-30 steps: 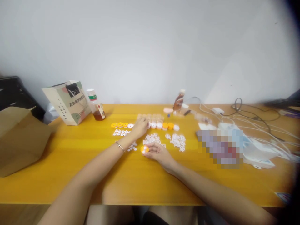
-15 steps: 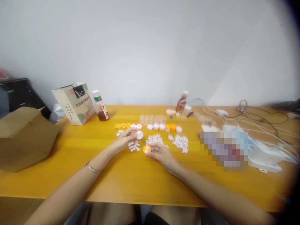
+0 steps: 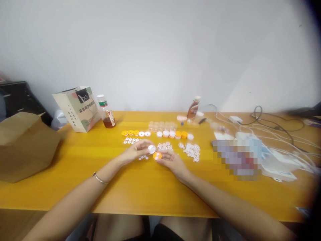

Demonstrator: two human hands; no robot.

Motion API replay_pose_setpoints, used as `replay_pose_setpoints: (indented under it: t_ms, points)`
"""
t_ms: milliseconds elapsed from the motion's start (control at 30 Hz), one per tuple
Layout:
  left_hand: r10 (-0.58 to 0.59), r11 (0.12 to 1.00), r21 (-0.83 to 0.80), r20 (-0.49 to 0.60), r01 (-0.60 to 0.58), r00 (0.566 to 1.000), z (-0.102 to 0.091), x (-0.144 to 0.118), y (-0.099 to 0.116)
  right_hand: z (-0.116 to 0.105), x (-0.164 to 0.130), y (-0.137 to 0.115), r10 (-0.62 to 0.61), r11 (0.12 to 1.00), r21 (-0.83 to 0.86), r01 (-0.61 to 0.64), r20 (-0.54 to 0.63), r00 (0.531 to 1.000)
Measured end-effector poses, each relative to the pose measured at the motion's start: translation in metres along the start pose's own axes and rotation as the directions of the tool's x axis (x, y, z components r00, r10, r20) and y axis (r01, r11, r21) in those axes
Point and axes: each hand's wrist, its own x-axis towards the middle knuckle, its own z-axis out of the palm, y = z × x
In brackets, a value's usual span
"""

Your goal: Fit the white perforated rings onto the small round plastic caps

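My left hand pinches a round white cap between thumb and fingers. Close beside it, my right hand grips a round orange cap with a white centre. The two caps almost meet; whether they touch I cannot tell. Under my left hand lie several small white discs, partly hidden. Small white pieces are heaped behind my right hand, and another pile of white pieces spreads to its right. Beyond my left hand sit small white parts.
Orange and white rings form a row at left, with white and orange caps at right. Clear round pieces stand behind. Further out are two bottles, one labelled bottle, a paper bag, a brown bag and cables.
My left hand has brought the white cap right and slightly down, closer to the orange cap. My right hand has hardly moved. The whole view has shifted slightly.
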Motion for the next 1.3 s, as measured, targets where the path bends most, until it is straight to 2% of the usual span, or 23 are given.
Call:
replay_pose_setpoints:
  t_ms: [233,367,500,633,733,867,1000,1300]
  points:
    - [0.064,0.976,0.204,0.057,-0.074,0.996,0.007,-0.001,0.002,0.000,-0.002,-0.001,-0.005,1.000,-0.012,0.006,0.011,1.000]
    - [0.125,0.923,0.355,0.094,-0.150,0.988,0.015,-0.005,0.005,-0.001,-0.001,0.000,-0.016,0.999,-0.028,0.017,0.015,1.000]
    - [0.200,0.751,0.610,0.154,-0.253,0.967,0.021,-0.009,0.011,-0.001,0.000,0.002,-0.015,1.000,-0.011,0.015,0.034,0.999]
    - [0.232,0.584,0.741,0.238,-0.331,0.943,0.023,-0.013,0.017,0.000,-0.001,0.004,-0.017,1.000,0.013,0.016,0.038,0.999]
    - [0.221,0.531,0.780,0.249,-0.331,0.943,0.023,-0.015,0.019,0.000,-0.001,0.004,-0.004,1.000,0.030,0.003,0.046,0.999]
    - [0.206,0.507,0.796,0.260,-0.331,0.943,0.023,-0.015,0.020,0.000,-0.001,0.006,0.018,0.998,0.063,-0.021,0.055,0.998]
    - [0.202,0.508,0.775,0.317,-0.376,0.927,0.022,-0.015,0.022,0.001,-0.002,0.006,0.023,0.996,0.079,-0.027,0.061,0.998]
    - [0.208,0.532,0.738,0.361,-0.415,0.909,0.020,-0.017,0.025,0.001,-0.003,0.009,0.025,0.999,0.046,-0.028,0.063,0.998]
